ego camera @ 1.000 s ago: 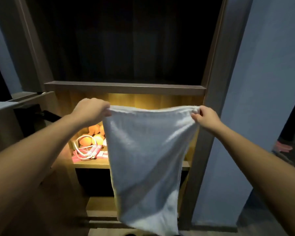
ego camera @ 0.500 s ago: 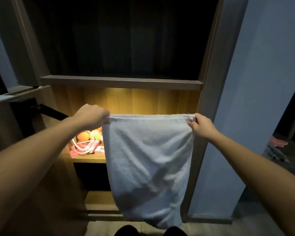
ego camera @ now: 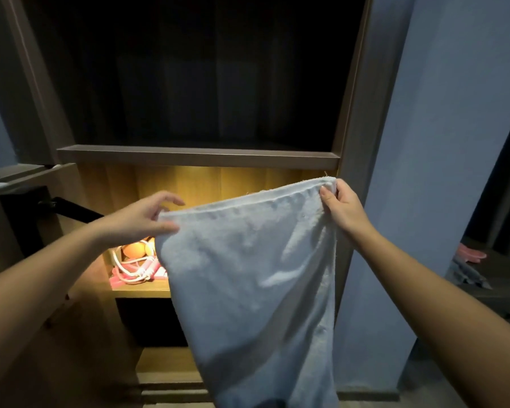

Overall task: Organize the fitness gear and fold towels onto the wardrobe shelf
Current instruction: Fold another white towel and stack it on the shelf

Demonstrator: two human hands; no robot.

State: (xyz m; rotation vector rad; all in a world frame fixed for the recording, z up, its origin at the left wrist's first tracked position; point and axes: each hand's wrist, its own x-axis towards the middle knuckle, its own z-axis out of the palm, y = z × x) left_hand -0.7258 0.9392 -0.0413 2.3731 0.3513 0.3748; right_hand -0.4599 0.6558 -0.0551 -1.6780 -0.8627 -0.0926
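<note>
A white towel (ego camera: 248, 275) hangs in front of the lit wardrobe shelf (ego camera: 139, 290). My right hand (ego camera: 342, 210) pinches its top right corner, held high near the wardrobe's right post. My left hand (ego camera: 139, 219) is at the lower top left corner with fingers spread above the edge; only the thumb touches the cloth. The towel's top edge slopes down to the left. On the shelf's left end lie orange balls (ego camera: 134, 249) and a pink and white jump rope (ego camera: 133, 270), partly hidden by the towel.
Above the lit shelf runs a wooden shelf board (ego camera: 198, 156) with a dark compartment over it. A black handle (ego camera: 74, 209) sticks out at the left. A pale wall panel (ego camera: 442, 142) stands to the right, with pink items (ego camera: 471, 254) on the floor beyond.
My left hand has loosened from a fist on the towel's corner to spread fingers, and that corner has dropped. My right hand has lifted its corner higher.
</note>
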